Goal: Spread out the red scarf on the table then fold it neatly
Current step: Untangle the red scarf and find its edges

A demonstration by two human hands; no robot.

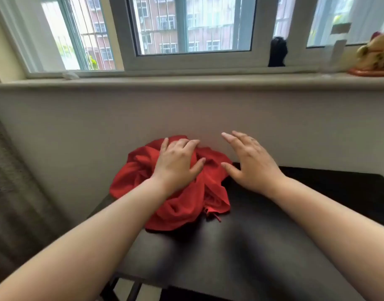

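Red scarf [178,211] heaped at the far left corner of the black surface [273,235], left grip [178,162] spread flat on it, right grip [252,164] spread just beside, thumb perhaps touching the cloth.

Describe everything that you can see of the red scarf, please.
The red scarf is a bright red, soft-looking cloth, not yet spread: it lies crumpled in a heap with many folds at the far left corner of the dark table, close to the wall. Short red threads stick out at its near edge. The left hand rests on top; the right hand is beside it.
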